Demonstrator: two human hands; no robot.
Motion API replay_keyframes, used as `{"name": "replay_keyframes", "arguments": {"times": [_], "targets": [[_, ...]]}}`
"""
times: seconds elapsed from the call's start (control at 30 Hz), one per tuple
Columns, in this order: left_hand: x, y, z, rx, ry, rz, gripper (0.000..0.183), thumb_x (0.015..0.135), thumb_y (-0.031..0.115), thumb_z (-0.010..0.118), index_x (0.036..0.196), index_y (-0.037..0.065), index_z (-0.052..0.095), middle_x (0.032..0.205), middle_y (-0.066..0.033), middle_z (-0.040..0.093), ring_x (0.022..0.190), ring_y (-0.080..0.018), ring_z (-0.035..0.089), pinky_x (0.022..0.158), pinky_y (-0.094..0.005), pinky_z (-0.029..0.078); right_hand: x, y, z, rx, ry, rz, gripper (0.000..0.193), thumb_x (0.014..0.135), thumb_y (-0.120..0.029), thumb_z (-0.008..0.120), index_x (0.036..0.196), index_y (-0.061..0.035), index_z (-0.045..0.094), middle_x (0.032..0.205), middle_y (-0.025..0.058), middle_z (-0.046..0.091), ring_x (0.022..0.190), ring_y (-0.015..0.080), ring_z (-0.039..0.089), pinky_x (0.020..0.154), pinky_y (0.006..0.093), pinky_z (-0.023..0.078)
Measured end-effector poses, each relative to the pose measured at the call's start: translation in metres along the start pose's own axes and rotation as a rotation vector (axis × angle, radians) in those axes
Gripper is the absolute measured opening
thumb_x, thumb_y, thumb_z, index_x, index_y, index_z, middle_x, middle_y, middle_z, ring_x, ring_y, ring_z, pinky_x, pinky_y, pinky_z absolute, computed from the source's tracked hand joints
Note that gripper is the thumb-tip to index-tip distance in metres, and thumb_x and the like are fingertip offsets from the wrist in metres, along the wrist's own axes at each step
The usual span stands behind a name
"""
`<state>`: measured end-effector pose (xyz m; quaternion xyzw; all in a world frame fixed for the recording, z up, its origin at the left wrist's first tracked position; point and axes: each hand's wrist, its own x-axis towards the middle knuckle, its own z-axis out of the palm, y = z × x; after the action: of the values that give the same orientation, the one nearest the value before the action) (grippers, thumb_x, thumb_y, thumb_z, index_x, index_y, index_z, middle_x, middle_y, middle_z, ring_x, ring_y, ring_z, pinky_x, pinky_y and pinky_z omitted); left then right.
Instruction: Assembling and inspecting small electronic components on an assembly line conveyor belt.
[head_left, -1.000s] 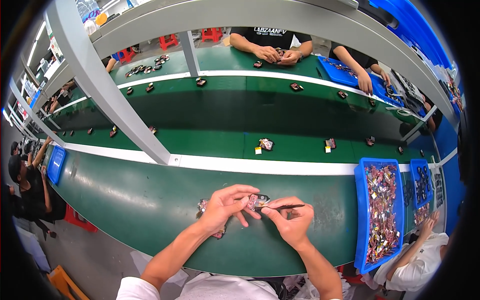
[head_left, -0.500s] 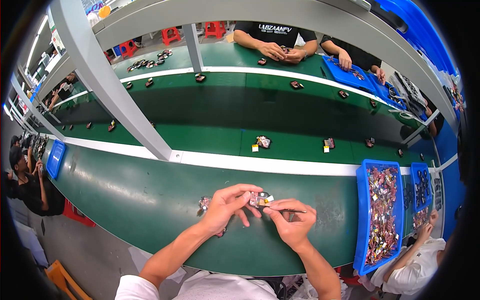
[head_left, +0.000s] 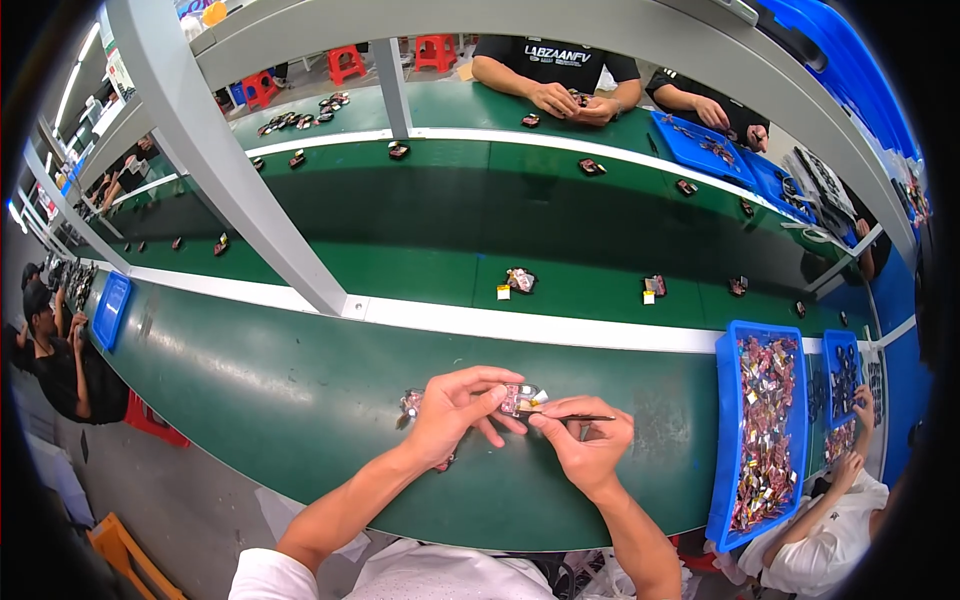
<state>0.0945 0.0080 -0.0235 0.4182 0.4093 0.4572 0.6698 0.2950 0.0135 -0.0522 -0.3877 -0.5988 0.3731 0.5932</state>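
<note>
Between the thumb and fingers of my left hand (head_left: 452, 410) is a small black casing with a pinkish circuit board (head_left: 519, 400) in it, raised just above the green table. My right hand (head_left: 585, 440) is closed on a slim dark tool (head_left: 580, 417), which looks like tweezers. The tool's tip reaches the right side of the board, beside a small yellow and white part; whether it grips anything is too small to tell. Another board piece (head_left: 411, 402) lies on the table left of my left hand, and one more (head_left: 445, 463) is partly hidden beneath my left wrist.
To the right stands a blue tray (head_left: 722, 430) heaped with circuit boards, with a smaller blue tray (head_left: 840, 375) beyond it. Ahead, a green conveyor belt (head_left: 420, 265) carries spaced-out assemblies behind a white rail (head_left: 480, 328). A grey post (head_left: 225, 170) rises at left. Co-workers sit opposite and at both sides.
The dark tool has swung slightly and its tip now lies lower against the board. Pieces on the belt have shifted a little to the left. Co-workers' hands at right have moved.
</note>
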Motion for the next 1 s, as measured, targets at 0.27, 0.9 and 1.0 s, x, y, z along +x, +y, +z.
{"name": "replay_keyframes", "arguments": {"times": [0.27, 0.9, 1.0], "targets": [[-0.0013, -0.0014, 0.0011, 0.033, 0.012, 0.012, 0.029, 0.104, 0.011, 0.056, 0.127, -0.005, 0.062, 0.114, -0.0193, 0.070, 0.086, -0.0272, 0.076, 0.062, -0.0292, 0.062, -0.0002, -0.0026, 0.0013, -0.006, -0.001, 0.002, 0.012, 0.074, 0.001, 0.086, 0.081, -0.0035, 0.076, 0.079, 0.0035, 0.076, 0.044, 0.0005, 0.043, 0.042, 0.0196, 0.027], [-0.0032, -0.0022, 0.0039, 0.116, 0.080, 0.103, 0.027, 0.104, 0.006, 0.055, 0.125, -0.008, 0.063, 0.108, -0.0181, 0.072, 0.084, -0.0256, 0.076, 0.061, -0.0295, 0.063, 0.0010, -0.0075, 0.0000, 0.012, 0.004, 0.049, 0.015, 0.074, 0.000, 0.087, 0.084, -0.0022, 0.076, 0.076, 0.0039, 0.074, 0.045, -0.0001, 0.042, 0.041, 0.0197, 0.027], [-0.0022, -0.0037, -0.0003, 0.118, 0.082, 0.122, 0.028, 0.104, 0.007, 0.055, 0.126, -0.008, 0.062, 0.108, -0.0181, 0.072, 0.084, -0.0256, 0.076, 0.061, -0.0295, 0.063, 0.0027, -0.0089, -0.0001, -0.007, -0.036, 0.017, 0.016, 0.073, -0.001, 0.087, 0.085, -0.0024, 0.076, 0.080, 0.0048, 0.075, 0.044, 0.0012, 0.043, 0.040, 0.0198, 0.029]]}}
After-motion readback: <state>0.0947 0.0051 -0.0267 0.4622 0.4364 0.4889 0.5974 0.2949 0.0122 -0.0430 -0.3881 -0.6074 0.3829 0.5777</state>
